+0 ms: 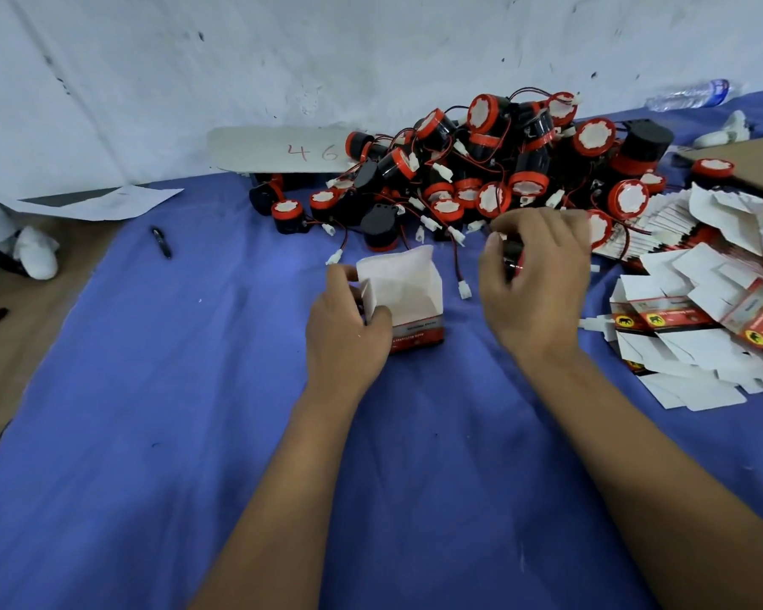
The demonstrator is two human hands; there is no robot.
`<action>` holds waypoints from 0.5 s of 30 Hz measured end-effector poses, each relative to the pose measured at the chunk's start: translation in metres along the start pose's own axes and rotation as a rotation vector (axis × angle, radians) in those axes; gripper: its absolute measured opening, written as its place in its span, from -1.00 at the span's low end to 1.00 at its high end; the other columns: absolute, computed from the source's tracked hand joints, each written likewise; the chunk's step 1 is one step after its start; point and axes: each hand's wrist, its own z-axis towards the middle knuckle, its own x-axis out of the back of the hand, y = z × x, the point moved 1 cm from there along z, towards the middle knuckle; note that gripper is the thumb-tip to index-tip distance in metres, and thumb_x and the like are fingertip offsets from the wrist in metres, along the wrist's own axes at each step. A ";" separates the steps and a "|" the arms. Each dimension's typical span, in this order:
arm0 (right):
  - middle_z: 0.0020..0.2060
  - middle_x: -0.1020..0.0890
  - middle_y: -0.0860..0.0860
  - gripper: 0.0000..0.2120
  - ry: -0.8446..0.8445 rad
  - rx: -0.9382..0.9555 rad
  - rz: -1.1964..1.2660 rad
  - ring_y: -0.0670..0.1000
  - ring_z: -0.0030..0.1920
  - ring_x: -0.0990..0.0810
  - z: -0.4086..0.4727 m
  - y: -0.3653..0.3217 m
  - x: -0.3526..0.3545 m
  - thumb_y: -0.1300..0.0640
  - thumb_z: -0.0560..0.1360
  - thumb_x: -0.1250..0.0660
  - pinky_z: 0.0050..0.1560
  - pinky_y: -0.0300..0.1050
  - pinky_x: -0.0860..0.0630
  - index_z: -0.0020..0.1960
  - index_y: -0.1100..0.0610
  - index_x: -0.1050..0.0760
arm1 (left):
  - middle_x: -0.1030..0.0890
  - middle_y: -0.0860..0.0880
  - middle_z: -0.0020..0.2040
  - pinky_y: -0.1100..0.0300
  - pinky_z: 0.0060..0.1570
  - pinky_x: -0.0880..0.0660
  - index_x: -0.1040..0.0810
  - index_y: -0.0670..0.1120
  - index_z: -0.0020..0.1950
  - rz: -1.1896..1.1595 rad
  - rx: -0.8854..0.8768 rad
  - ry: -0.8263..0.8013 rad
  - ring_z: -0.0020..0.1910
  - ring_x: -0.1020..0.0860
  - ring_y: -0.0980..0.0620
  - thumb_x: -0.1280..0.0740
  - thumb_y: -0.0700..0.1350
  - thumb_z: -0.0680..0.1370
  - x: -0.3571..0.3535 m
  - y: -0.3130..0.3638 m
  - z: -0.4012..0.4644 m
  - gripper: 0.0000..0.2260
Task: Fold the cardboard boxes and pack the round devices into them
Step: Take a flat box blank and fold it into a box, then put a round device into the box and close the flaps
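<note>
Cardboard box (408, 297) at centre stands folded, top open, gripped by the left hand (346, 332). Right hand (536, 275) clutches one device (512, 257) beside it, unpacked. Heaps of devices (494, 169) and flat boxes (697, 310) remain at upper and middle right.

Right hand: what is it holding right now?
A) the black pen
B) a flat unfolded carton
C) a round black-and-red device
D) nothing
C: the right hand curls round a round device, beside the open box that the left hand holds.
</note>
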 end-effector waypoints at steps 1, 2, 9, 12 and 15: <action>0.09 -0.61 0.11 -0.72 -0.113 -0.113 -0.131 0.20 0.19 -0.45 0.001 0.012 -0.001 0.03 0.57 -0.26 0.15 -0.02 -0.40 0.18 0.16 -0.58 | -0.57 0.09 -0.03 0.20 -0.26 -0.45 -0.39 -0.01 0.19 0.032 -0.005 0.010 -0.06 -0.58 0.00 -0.29 -0.17 0.51 -0.001 -0.001 0.000 -0.73; 0.23 -0.55 0.15 -0.61 -0.282 -0.221 -0.212 0.24 0.28 -0.41 0.001 0.024 -0.003 -0.01 0.55 -0.31 0.24 0.07 -0.41 0.32 0.13 -0.52 | -0.57 0.07 -0.03 0.22 -0.27 -0.43 -0.42 -0.06 0.21 0.049 -0.010 0.022 -0.05 -0.57 -0.04 -0.24 -0.16 0.51 -0.001 0.000 0.000 -0.74; 0.23 -0.40 0.13 -0.41 -0.589 -0.211 -0.129 0.23 0.16 -0.50 -0.004 0.031 -0.015 0.12 0.40 -0.58 0.09 0.05 -0.54 0.37 0.02 -0.45 | -0.61 -0.01 0.17 -0.04 0.02 -0.59 -0.45 -0.09 0.42 0.077 0.071 0.091 0.12 -0.56 -0.07 -0.21 -0.27 0.57 0.007 -0.002 0.003 -0.59; 0.13 -0.44 0.09 -0.48 -0.605 -0.198 -0.084 0.15 0.09 -0.52 -0.004 0.028 -0.015 0.03 0.45 -0.54 -0.01 -0.05 -0.46 0.37 0.02 -0.51 | -0.59 0.04 0.12 -0.08 0.05 -0.59 -0.47 -0.08 0.34 0.077 0.101 0.126 0.11 -0.56 -0.09 -0.21 -0.26 0.56 0.009 -0.001 0.005 -0.65; 0.02 -0.55 0.08 -0.67 -0.631 -0.148 0.119 0.09 0.02 -0.55 -0.007 0.020 -0.012 -0.03 0.59 -0.41 -0.01 -0.06 -0.48 0.31 0.04 -0.59 | -0.61 0.01 0.11 -0.12 0.02 -0.60 -0.47 -0.09 0.30 0.106 0.098 0.151 0.10 -0.57 -0.10 -0.23 -0.27 0.56 0.010 -0.001 0.005 -0.68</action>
